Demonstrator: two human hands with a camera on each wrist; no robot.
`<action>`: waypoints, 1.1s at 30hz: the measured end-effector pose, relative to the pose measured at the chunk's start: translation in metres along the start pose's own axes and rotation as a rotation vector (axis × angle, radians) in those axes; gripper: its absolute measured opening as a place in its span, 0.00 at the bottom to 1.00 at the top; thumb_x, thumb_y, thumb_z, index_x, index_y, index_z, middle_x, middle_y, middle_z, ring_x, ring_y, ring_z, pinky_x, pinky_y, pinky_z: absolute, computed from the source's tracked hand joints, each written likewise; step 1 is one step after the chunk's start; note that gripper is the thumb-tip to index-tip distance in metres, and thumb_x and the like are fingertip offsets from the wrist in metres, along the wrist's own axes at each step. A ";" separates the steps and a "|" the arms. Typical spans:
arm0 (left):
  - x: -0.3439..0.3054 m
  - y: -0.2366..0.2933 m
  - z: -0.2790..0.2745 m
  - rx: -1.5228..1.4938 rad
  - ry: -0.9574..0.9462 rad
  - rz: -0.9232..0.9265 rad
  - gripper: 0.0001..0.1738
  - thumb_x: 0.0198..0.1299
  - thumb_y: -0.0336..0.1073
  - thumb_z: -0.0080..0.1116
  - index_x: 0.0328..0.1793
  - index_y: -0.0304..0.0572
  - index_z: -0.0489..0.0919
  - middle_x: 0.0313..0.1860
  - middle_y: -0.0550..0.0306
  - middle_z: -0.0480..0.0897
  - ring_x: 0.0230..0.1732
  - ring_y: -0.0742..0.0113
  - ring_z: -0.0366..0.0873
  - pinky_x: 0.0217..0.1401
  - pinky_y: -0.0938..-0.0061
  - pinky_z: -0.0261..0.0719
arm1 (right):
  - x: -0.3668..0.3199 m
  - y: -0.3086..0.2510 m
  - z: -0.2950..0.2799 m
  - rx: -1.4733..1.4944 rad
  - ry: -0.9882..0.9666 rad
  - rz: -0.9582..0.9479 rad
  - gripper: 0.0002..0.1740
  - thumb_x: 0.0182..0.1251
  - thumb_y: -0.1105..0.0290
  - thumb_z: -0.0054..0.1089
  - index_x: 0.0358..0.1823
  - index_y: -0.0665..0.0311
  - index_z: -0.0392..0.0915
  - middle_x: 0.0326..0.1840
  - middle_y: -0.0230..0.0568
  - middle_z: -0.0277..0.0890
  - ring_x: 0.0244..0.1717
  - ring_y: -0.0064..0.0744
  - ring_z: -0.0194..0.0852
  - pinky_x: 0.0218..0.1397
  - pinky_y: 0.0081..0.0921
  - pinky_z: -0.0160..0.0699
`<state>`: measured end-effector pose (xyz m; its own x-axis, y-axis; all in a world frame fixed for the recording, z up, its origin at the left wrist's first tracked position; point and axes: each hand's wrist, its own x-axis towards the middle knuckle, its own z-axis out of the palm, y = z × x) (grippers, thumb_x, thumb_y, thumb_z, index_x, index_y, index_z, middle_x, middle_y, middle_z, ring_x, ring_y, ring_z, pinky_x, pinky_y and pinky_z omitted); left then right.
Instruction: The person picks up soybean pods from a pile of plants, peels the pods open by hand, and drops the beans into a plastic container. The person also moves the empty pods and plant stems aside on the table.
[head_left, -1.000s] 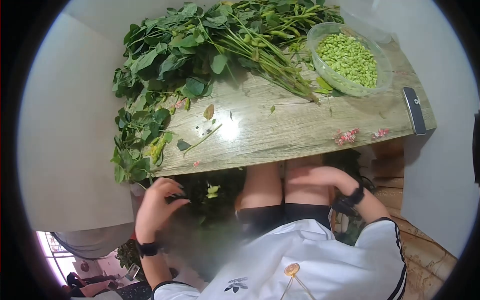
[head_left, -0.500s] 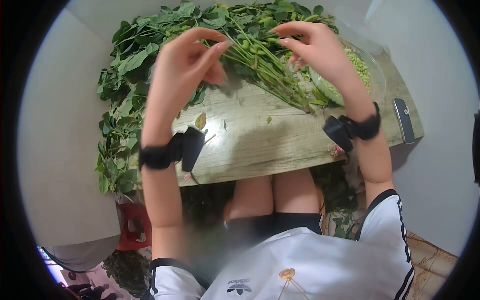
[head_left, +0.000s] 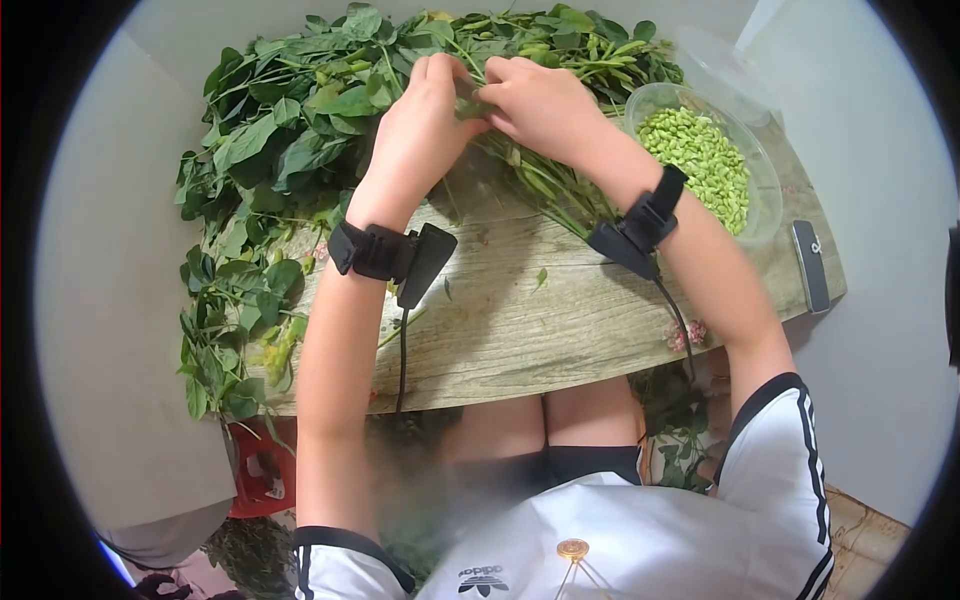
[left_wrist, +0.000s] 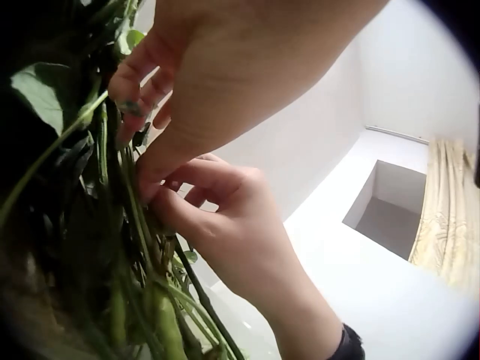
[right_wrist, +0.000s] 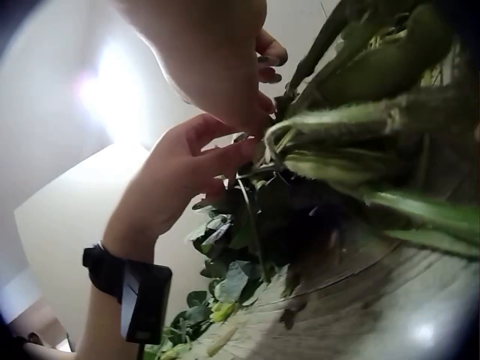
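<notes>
A heap of green soybean stalks (head_left: 540, 50) with leaves and pods lies across the far side of the wooden table (head_left: 540, 320). Both hands meet on it. My left hand (head_left: 425, 110) reaches in from the left, its fingers curled into the stalks (left_wrist: 139, 217). My right hand (head_left: 535, 100) comes in from the right and pinches the same bunch close to the left fingertips (left_wrist: 135, 79). In the right wrist view fuzzy green pods (right_wrist: 352, 120) hang just beside the right hand (right_wrist: 225, 67), with the left hand (right_wrist: 176, 176) facing it.
A clear bowl (head_left: 768, 205) of shelled green beans (head_left: 700, 150) stands at the right, with a clear lid (head_left: 720, 65) behind it. A dark phone (head_left: 808, 265) lies at the table's right edge. Leafy stems (head_left: 240, 280) spill over the left edge. A red stool (head_left: 262, 470) stands below.
Both hands have risen from below the table's front edge, crossed over the table and closed together on the stalk heap at the far side.
</notes>
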<state>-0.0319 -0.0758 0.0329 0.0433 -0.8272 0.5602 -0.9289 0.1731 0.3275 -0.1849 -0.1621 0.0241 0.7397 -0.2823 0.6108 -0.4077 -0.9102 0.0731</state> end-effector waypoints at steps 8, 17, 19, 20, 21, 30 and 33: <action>0.006 -0.024 0.011 -0.027 -0.029 0.165 0.37 0.50 0.41 0.74 0.66 0.39 0.74 0.61 0.48 0.79 0.47 0.51 0.82 0.48 0.66 0.79 | 0.008 0.009 -0.005 -0.148 0.002 -0.167 0.05 0.54 0.65 0.65 0.31 0.55 0.84 0.36 0.30 0.76 0.41 0.33 0.78 0.38 0.32 0.82; 0.008 -0.013 0.010 0.152 -0.138 0.031 0.36 0.51 0.59 0.69 0.65 0.54 0.80 0.54 0.53 0.84 0.50 0.55 0.83 0.52 0.64 0.81 | -0.005 0.009 0.002 0.474 0.266 0.330 0.11 0.58 0.60 0.65 0.35 0.60 0.86 0.28 0.39 0.78 0.29 0.41 0.77 0.33 0.33 0.74; 0.009 -0.012 0.009 0.158 -0.139 0.043 0.35 0.50 0.59 0.69 0.64 0.54 0.80 0.53 0.53 0.85 0.50 0.54 0.83 0.51 0.64 0.81 | -0.010 0.008 0.005 0.446 0.304 0.349 0.11 0.57 0.60 0.66 0.36 0.59 0.87 0.29 0.39 0.79 0.29 0.41 0.78 0.33 0.32 0.74; 0.008 -0.012 0.009 0.160 -0.142 0.057 0.35 0.50 0.59 0.69 0.63 0.54 0.81 0.52 0.53 0.86 0.50 0.54 0.83 0.51 0.63 0.81 | -0.012 0.007 0.007 0.450 0.299 0.345 0.11 0.57 0.60 0.66 0.36 0.59 0.87 0.29 0.39 0.79 0.29 0.41 0.78 0.33 0.32 0.74; 0.007 -0.012 0.008 0.195 -0.137 0.071 0.34 0.52 0.61 0.67 0.62 0.54 0.82 0.49 0.54 0.86 0.50 0.53 0.83 0.51 0.62 0.81 | -0.013 0.004 0.007 0.469 0.316 0.370 0.12 0.58 0.60 0.66 0.37 0.59 0.87 0.30 0.39 0.80 0.30 0.40 0.79 0.34 0.32 0.75; 0.006 -0.004 0.000 0.100 -0.194 -0.036 0.34 0.54 0.58 0.68 0.62 0.46 0.80 0.50 0.47 0.85 0.53 0.49 0.82 0.55 0.61 0.79 | 0.014 0.011 -0.094 0.858 0.227 0.578 0.11 0.74 0.70 0.53 0.43 0.70 0.83 0.35 0.38 0.82 0.28 0.18 0.76 0.28 0.13 0.75; -0.004 -0.007 -0.009 -0.029 0.128 0.100 0.27 0.63 0.44 0.65 0.67 0.48 0.77 0.42 0.56 0.87 0.18 0.68 0.78 0.29 0.72 0.77 | -0.018 0.001 -0.075 1.071 0.038 0.605 0.17 0.75 0.60 0.52 0.51 0.65 0.80 0.46 0.38 0.83 0.46 0.31 0.82 0.44 0.25 0.87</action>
<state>-0.0219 -0.0690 0.0353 -0.0005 -0.7304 0.6830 -0.9198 0.2683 0.2862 -0.2390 -0.1346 0.0724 0.5608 -0.7523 0.3456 -0.0214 -0.4304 -0.9024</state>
